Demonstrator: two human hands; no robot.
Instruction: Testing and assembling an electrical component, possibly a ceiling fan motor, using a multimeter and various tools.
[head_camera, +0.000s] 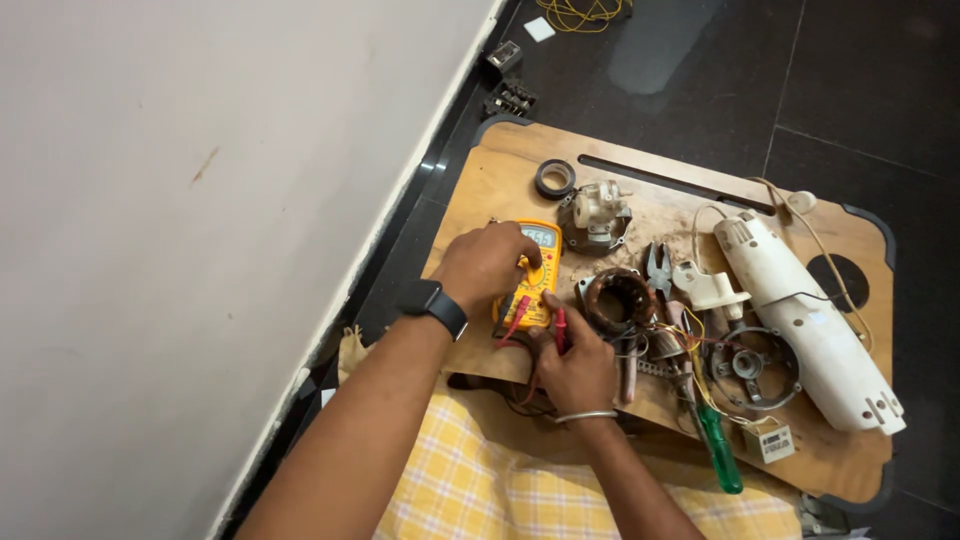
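Observation:
A yellow multimeter (541, 262) lies on a small wooden table (500, 180). My left hand (487, 265), with a black watch on its wrist, rests on the meter with fingers at its dial. My right hand (572, 362), wearing a thin bangle, pinches a red probe (559, 328) by the meter's lower edge, where red leads plug in. Just right of my right hand sits a copper-wound motor stator (615, 300) with loose coloured wires.
On the table also lie a black tape roll (554, 179), a motor cover (597, 216), pliers (657, 268), a green-handled screwdriver (718, 448), a round metal bracket (750, 366) and a long white casing (805, 320). A white wall is left; dark floor tiles surround.

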